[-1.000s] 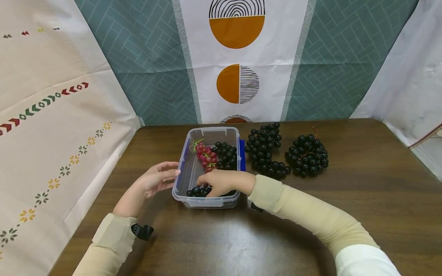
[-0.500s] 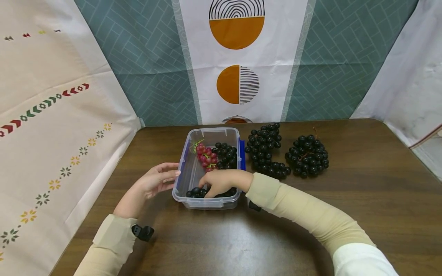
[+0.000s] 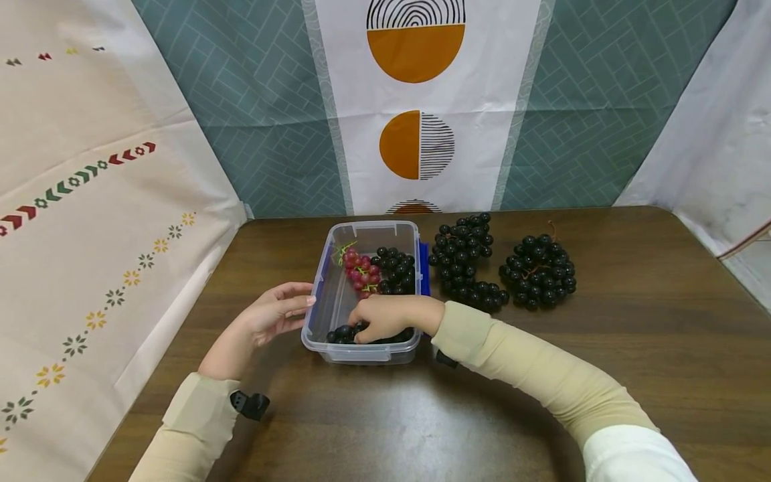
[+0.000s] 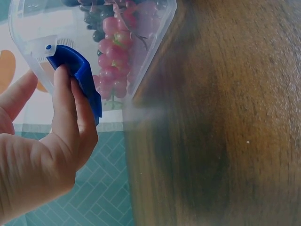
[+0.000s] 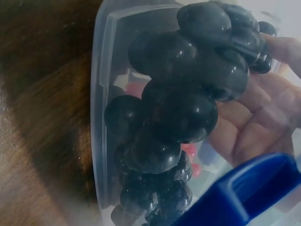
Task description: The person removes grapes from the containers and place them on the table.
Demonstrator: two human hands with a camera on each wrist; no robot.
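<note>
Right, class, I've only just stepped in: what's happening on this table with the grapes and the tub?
A person's right hand is inside the clear plastic tub, with its fingers around a bunch of dark grapes at the near end. The left hand steadies the tub from outside, fingers on its blue clip. A red bunch and another dark bunch lie at the far end. Two big dark bunches wait on the wooden table.

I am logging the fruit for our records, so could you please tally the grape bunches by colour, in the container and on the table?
Black grape bunches: 4 – two on the table, one at the container's far end, one under the right hand.
Red grape bunch: 1, in the container.
Total: 5 bunches.
</note>
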